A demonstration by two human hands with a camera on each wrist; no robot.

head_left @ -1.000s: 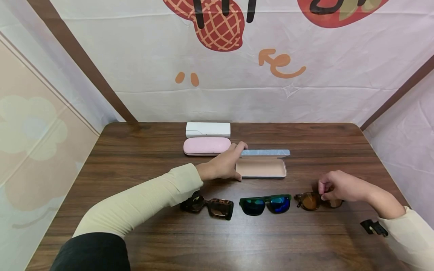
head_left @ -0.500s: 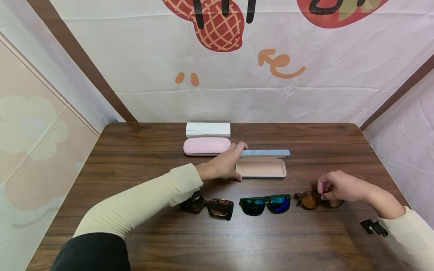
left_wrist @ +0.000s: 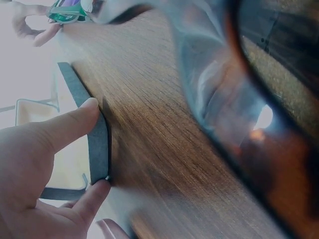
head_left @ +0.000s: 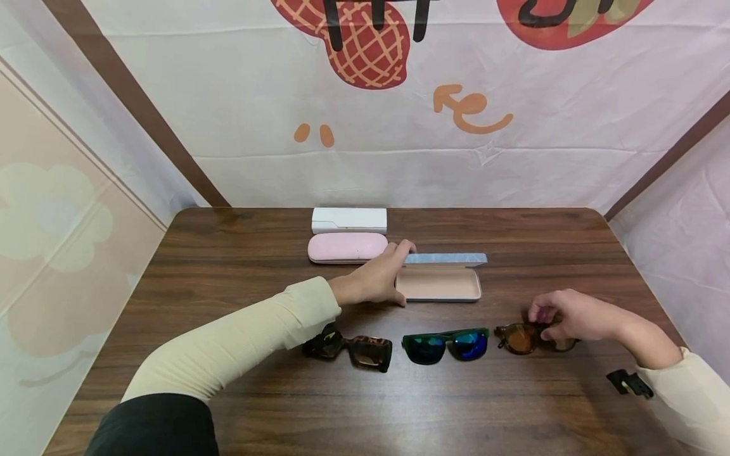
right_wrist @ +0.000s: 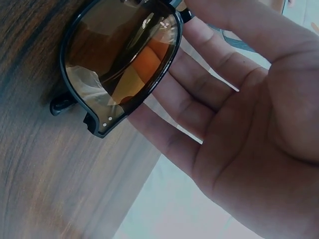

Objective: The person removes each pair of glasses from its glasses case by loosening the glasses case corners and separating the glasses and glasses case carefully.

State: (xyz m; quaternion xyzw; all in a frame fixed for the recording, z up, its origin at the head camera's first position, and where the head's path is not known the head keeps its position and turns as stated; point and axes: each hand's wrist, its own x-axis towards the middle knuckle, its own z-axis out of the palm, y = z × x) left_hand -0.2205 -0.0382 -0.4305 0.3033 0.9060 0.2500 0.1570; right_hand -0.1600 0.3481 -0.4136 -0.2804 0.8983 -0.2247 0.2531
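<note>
An open glasses case (head_left: 438,285) with a light blue lid and beige lining lies mid-table. My left hand (head_left: 376,275) grips its left end, thumb at the front edge, fingers up by the lid; thumb and a finger press the dark rim (left_wrist: 99,144) in the left wrist view. My right hand (head_left: 570,313) hovers low over amber-lensed sunglasses (head_left: 520,339) at the right. Its thumb and index finger stand slightly apart by the bridge, with the other fingers behind the lens (right_wrist: 119,64) in the right wrist view. The fingertips there are partly hidden.
Green-framed sunglasses (head_left: 445,346) with blue mirrored lenses and tortoiseshell sunglasses (head_left: 367,352) complete a row along the table's middle. Behind stand a closed pink case (head_left: 346,247) and a white case (head_left: 349,220). A black clip-like object (head_left: 629,384) is near the right sleeve.
The right index finger has shifted a little left, widening its gap from the thumb. The amber sunglasses, the left hand and the open case have stayed in place.
</note>
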